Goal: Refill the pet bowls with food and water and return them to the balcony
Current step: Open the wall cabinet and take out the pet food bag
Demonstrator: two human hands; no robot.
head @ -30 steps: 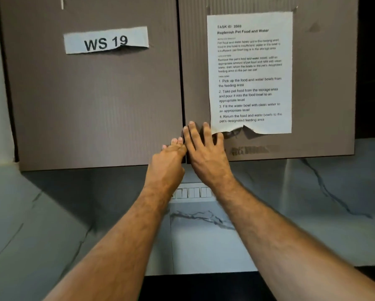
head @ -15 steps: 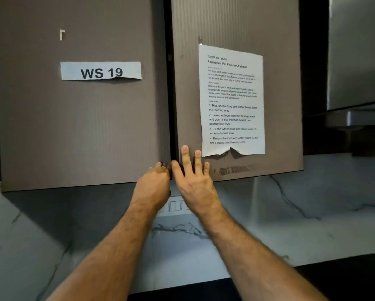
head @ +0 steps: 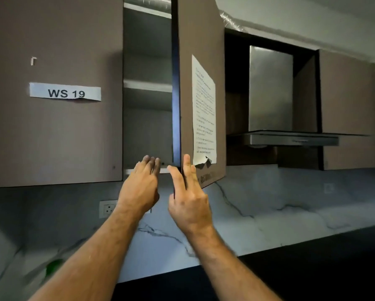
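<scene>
The likeliest slip lay with the right-hand cupboard door point(head: 200, 88): it stood swung well out toward the person, and its lower corner hung just above the right hand point(head: 187, 198), so a quick lean in for the shelves could have knocked head or wrist against its edge. The taped instruction sheet point(head: 204, 109), already torn at its bottom, could have ripped further under a sliding finger.

The right hand gripped the door's free edge near the bottom, thumb on the inner side, fingers straight up the outer face. The left hand point(head: 142, 187) was open, fingers loosely extended and reaching toward the cupboard's bottom shelf point(head: 147, 170), touching nothing clearly. No pet food or bowls showed; the visible shelves above the hands looked bare.
</scene>
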